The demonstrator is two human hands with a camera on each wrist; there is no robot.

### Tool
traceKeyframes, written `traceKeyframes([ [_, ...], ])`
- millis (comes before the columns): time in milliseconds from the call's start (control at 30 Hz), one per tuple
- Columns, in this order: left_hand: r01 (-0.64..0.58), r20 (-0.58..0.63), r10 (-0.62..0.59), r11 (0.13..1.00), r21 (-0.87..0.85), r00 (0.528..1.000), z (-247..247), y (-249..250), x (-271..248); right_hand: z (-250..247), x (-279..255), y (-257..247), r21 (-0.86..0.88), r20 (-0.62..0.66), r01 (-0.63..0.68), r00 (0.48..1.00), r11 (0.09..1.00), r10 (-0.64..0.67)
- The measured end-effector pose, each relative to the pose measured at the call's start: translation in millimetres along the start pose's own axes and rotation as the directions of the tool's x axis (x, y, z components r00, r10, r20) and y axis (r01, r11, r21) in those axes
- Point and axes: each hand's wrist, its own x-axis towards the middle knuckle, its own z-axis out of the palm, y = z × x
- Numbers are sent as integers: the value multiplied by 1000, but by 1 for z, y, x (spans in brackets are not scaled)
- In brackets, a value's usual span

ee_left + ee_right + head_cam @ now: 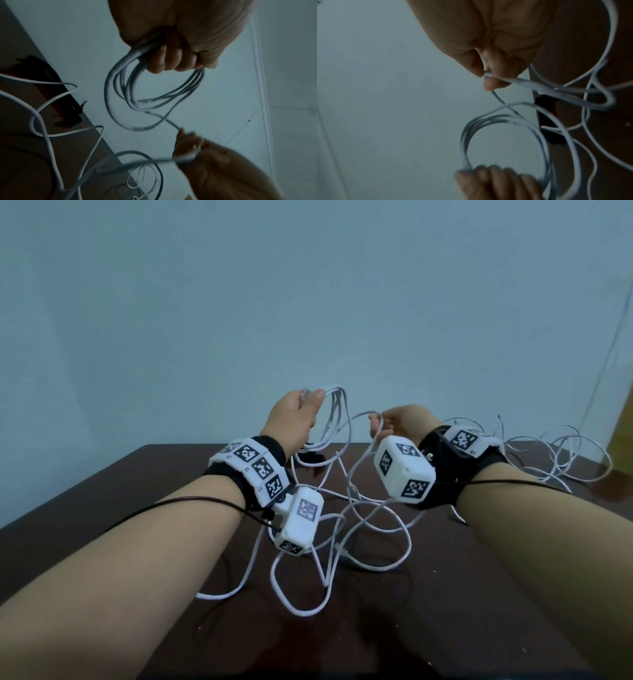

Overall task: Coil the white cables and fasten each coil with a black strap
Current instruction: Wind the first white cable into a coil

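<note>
My left hand [310, 400] is raised above the table and grips a coil of white cable [334, 419] of several loops; in the left wrist view its curled fingers [171, 58] hold the coil [147, 106] at the top. To the right of it, my right hand [378, 422] pinches the strand that leads from the coil, thumb against fingertips [488, 78]. The rest of this cable [301, 613] trails down in loose loops onto the dark table [137, 508]. A black strap [310, 457] lies on the table under the coil, partly hidden.
A second tangle of white cable [534, 470] lies at the table's far right, behind my right wrist. A pale wall stands right behind the table's far edge. Thin black wires run along both forearms.
</note>
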Motion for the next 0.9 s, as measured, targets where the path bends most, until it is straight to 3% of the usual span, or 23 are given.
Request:
traceKeyframes([
  [100,-18,30,17,998,55,999,6,2,-2,7,-14,-2,96,97,-34,995,995,24],
  [233,-51,79,41,990,132,996,21,7,-5,16,-24,2,61,164,17,986,998,-27],
  [333,-68,89,55,985,157,995,30,8,-6,21,-20,2,137,165,42,984,990,-65],
  [433,-45,87,35,992,122,996,35,9,-10,24,-19,1,254,87,64,992,965,-89],
  [633,85,126,-66,984,-154,990,42,4,-10,31,-20,3,260,61,76,994,963,-95],
  [767,233,158,-181,869,-436,971,35,8,-8,28,-25,4,262,154,84,980,962,-127],
  [833,269,164,-215,805,-529,963,30,10,-7,22,-18,4,211,74,185,976,960,-205],
  [900,285,156,-240,761,-582,958,24,12,-4,13,-7,5,-38,-95,309,945,950,-311],
])
